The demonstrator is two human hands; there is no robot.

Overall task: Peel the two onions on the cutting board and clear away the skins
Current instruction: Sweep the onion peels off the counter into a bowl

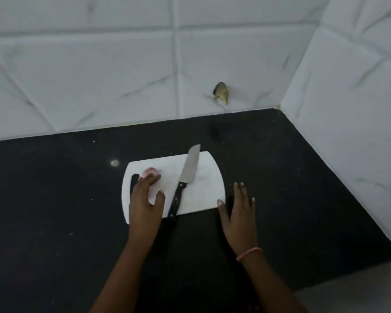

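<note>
Both forearms are entering from below; right hand (238,213) is lying flat, fingers spread, just beside the white plastic cutting board (203,195); left hand (145,204) is curling over a blurred pink onion (150,171), half-hiding it; black-handled steel knife (184,179) is lying diagonally; black speckled counter (54,199), white marbled wall tiles (99,75).

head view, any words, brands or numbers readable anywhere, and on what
None can be read.
Knife: no mark on the blade or handle.
Cutting board: plain white, no print.
Wall tiles: only grey veining.
Wristband on the right hand: plain, no lettering.
</note>
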